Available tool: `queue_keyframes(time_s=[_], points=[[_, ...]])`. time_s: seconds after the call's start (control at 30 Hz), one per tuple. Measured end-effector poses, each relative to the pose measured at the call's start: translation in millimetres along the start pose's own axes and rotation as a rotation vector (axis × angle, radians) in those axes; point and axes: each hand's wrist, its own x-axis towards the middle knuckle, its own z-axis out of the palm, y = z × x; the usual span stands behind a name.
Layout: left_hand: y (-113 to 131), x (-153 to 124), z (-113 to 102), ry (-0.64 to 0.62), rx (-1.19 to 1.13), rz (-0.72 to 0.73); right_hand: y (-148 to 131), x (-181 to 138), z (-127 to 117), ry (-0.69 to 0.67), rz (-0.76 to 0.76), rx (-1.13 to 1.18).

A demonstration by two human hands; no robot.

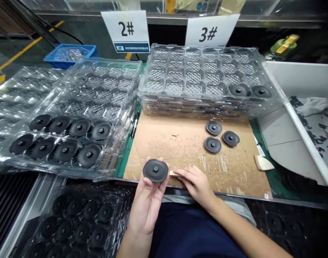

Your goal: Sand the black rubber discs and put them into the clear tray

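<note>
My left hand (146, 208) is closed around the rim of a black rounded plastic disc (150, 175), whose small raised stub faces up. In my right hand (197, 184) is a pale cream, flat-edged piece (172, 173), pinched by the fingers. Its tip is at the disc's right edge; I cannot tell whether they touch. Farther back on the cardboard sheet (164, 143) lie several similar discs, among them a black disc (212, 144). A cream wedge-shaped piece (263, 163) rests at the sheet's right edge.
Left stands a clear tray stack (110, 157) with two rows of discs. Behind the cardboard is another clear tray stack (180, 104). A white bin (295, 118) with black scraps is on the right. Below left, a lower tray (72, 222) holds discs. A black pen (135, 124) lies between.
</note>
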Motion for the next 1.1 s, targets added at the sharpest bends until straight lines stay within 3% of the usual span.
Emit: queue_keyframes(time_s=[0.17, 0.23, 0.27, 0.37, 0.43, 0.53, 0.6, 0.73, 0.9, 1.0, 1.1], points=[[-16.6, 2.0, 18.9, -0.060, 0.136, 0.032, -43.4, 15.1, -45.9, 0.142, 0.125, 0.150], [-25.7, 0.8, 26.2, -0.083, 0.184, -0.012, -67.1, 21.4, -65.5, 0.181, 0.044, 0.218], [-29.5, -0.2, 28.8, -0.090, 0.200, -0.050, -77.0, 23.1, -73.6, 0.150, -0.007, 0.234], [-36.1, -3.1, 33.6, -0.086, 0.226, -0.091, -91.7, 25.8, -89.4, -0.108, -0.067, 0.219], [-37.7, -4.7, 35.7, -0.074, 0.226, -0.066, -91.1, 27.1, -92.7, -0.194, -0.055, 0.183], [-37.7, -7.1, 38.5, -0.074, 0.225, -0.094, -86.3, 23.2, -90.5, 0.006, -0.115, 0.164], [-36.5, -8.9, 39.5, -0.106, 0.243, -0.101, -84.1, 14.7, -90.4, 0.048, -0.165, 0.241], [-38.3, -10.3, 43.2, -0.141, 0.297, -0.113, -79.8, 3.8, -97.7, -0.129, -0.089, 0.309], [-47.4, -11.1, 54.2, -0.173, 0.304, -0.185, -75.3, 8.2, -105.7, 0.113, -0.136, 0.238], [-48.6, -12.6, 57.7, -0.172, 0.347, -0.235, -70.5, -8.9, -122.0, -0.011, -0.136, 0.300], [-51.3, -11.9, 61.0, -0.220, 0.353, -0.278, -62.5, -29.8, -141.9, -0.043, -0.017, 0.206]])
